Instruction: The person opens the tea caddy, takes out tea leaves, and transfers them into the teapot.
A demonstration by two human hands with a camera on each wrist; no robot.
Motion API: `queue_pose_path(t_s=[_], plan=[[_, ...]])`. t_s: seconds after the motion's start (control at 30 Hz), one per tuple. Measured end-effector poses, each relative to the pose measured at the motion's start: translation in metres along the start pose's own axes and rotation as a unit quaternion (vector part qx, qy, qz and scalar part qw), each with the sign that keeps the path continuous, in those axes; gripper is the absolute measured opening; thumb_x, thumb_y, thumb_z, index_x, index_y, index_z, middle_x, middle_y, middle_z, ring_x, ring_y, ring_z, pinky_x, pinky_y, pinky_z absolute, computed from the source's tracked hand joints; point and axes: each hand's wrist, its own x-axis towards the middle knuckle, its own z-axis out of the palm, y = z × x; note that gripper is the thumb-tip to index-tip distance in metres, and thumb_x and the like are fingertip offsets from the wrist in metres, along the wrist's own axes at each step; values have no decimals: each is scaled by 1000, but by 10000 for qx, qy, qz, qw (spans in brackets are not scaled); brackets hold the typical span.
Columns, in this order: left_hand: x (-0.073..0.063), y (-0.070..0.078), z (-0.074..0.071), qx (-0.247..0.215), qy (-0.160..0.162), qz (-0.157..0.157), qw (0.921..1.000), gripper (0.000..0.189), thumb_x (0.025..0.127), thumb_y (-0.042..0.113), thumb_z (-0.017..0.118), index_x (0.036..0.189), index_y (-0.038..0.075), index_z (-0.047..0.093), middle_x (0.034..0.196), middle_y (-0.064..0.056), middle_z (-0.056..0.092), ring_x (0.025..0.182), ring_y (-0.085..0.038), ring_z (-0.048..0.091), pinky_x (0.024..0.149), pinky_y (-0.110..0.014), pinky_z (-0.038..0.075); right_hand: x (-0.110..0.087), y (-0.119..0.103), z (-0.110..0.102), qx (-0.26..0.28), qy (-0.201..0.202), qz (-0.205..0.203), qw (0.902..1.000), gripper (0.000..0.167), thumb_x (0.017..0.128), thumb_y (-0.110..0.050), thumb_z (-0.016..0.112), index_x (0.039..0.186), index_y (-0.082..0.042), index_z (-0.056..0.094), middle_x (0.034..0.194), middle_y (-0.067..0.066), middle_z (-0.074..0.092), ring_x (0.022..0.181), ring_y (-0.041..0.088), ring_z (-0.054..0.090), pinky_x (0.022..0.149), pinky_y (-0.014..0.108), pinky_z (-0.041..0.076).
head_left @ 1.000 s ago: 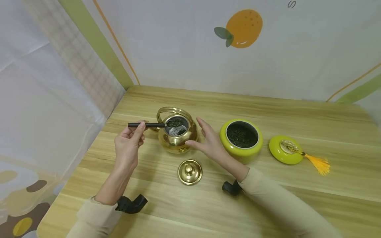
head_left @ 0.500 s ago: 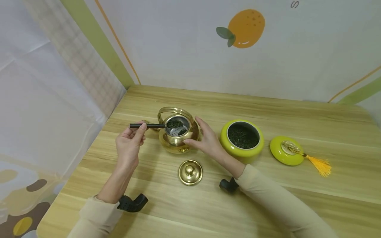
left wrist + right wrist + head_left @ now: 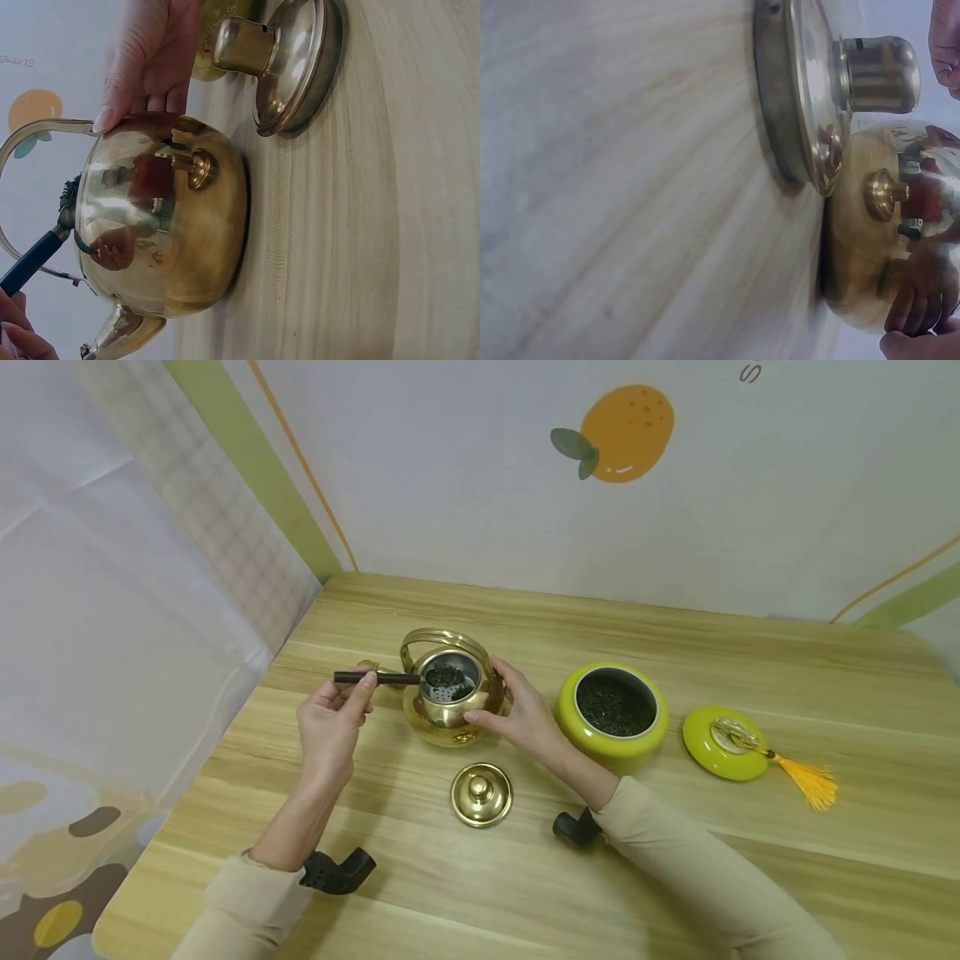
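Observation:
My left hand pinches the black handle of a small spoon between thumb and fingers. Its bowl, heaped with dark tea leaves, is over the mouth of a shiny gold teapot. More leaves lie in the perforated strainer inside the pot. On the pot's right side, my right hand holds the body, thumb in front and fingers behind. The left wrist view shows the spoon tilted at the opening, and the right hand at the pot's shoulder. The gold lid lies before the pot.
A yellow-green jar of tea leaves stands right of the teapot. Beside it lies the jar's lid with an orange tassel. Black curved pieces show by both cuffs. The pot's arched handle stands upright behind the opening.
My right hand has closed in from beside the teapot and now holds its side. The left hand keeps the spoon over the opening, shifted slightly right in view.

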Motion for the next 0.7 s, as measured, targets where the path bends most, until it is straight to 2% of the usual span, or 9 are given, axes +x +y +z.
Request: queue_pose_path(t_s=[0.1, 0.33, 0.53, 0.7], plan=[[0, -1, 1, 137, -21, 125, 9998, 10, 87, 14, 68, 95, 8, 68, 79, 10, 67, 59, -5, 52, 52, -13, 39, 0, 0, 0, 41, 11, -45, 10000, 82, 76, -14, 79, 143, 0, 34, 146, 16, 38, 136, 27, 35, 110, 38, 33], [-2, -4, 4, 305, -52, 339, 9989, 13, 86, 11, 69, 98, 6, 69, 98, 7, 67, 66, -3, 56, 60, -14, 45, 1, 2, 0, 81, 28, -121, 9999, 79, 76, -12, 79, 142, 0, 35, 145, 16, 39, 135, 27, 36, 110, 37, 34], [-5, -5, 6, 385, -210, 598, 9972, 20, 86, 4, 67, 103, -6, 66, 87, 10, 66, 65, -4, 57, 61, -14, 49, 0, 2, 1, 87, 31, -107, 9999, 81, 76, -13, 79, 142, 0, 35, 146, 16, 38, 135, 27, 36, 110, 37, 34], [-7, -7, 8, 403, -407, 812, 9950, 23, 85, 2, 67, 105, -8, 65, 78, 11, 66, 58, -3, 53, 57, -13, 46, 0, 2, 1, 163, 27, -135, 9998, 83, 75, -13, 80, 143, -1, 34, 146, 16, 38, 135, 28, 35, 110, 39, 33]])
